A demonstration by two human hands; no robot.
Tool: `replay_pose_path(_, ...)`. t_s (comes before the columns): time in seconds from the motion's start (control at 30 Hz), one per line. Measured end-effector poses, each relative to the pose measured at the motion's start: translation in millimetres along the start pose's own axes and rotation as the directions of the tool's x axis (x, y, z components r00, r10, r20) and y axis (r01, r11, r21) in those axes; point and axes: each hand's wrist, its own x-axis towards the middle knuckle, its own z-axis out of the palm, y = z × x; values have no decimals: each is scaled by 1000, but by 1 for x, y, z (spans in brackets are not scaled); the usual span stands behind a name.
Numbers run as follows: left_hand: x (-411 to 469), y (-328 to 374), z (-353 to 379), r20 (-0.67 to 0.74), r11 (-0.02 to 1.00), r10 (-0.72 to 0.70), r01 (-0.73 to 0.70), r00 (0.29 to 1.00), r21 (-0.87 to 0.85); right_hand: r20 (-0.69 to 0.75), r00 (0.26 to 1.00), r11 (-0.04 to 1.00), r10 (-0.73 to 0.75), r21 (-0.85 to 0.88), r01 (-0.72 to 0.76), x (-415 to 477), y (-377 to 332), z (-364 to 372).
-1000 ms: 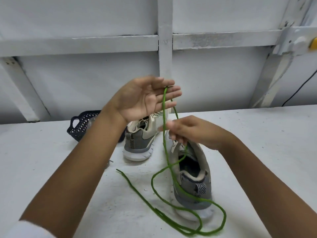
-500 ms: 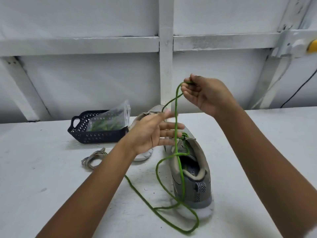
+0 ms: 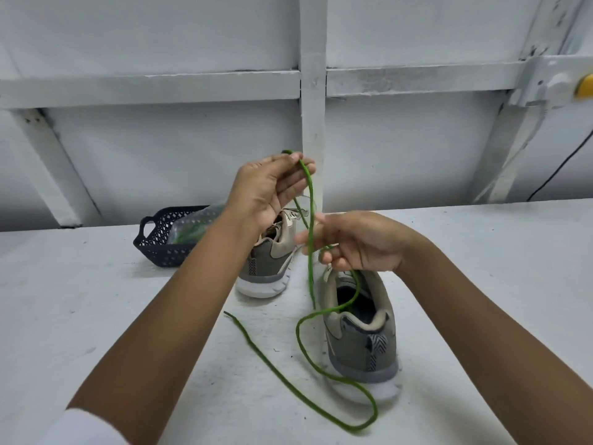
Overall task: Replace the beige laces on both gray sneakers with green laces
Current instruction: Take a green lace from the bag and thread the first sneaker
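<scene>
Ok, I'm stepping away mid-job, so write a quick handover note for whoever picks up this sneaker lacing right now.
Left hand is raised, pinching the green lace near its end.
Right hand holds the lace lower, above the near sneaker.
Slack loops on the table.
Done: unclear, the eyelets are hidden behind the right hand.
Left: finish the near sneaker, then the far sneaker, which shows no green lacing. Spare laces seem to be in the basket.

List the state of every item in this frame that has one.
left hand: raised, pinching the green lace.
right hand: lower down, fingers curled round the green lace.
green lace: held up by both hands, rest looping loose on the table.
near sneaker: upright, heel toward camera, eyelets hidden.
far sneaker: upright, lacing unclear.
basket: upright, holding a clear bag.
</scene>
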Motion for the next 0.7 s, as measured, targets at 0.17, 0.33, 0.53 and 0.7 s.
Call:
replay_pose_path(0.17,0,-21,-4,-21,995,-83,84,996,55,-86,987,988,-138,60,143,1,-4,1)
replay_pose_path(0.33,-15,-51,-14,119,909,-265,207,957,361,-381,893,947,-239,110,300,9,-22,-17)
replay_pose_path(0.53,-22,-68,-29,194,873,-276,161,942,460,-478,852,948,-214,109,300,17,-31,-33)
replay_pose_path(0.7,-23,-67,-38,194,886,-324,225,926,405,-443,876,970,-190,52,237,24,-20,-36)
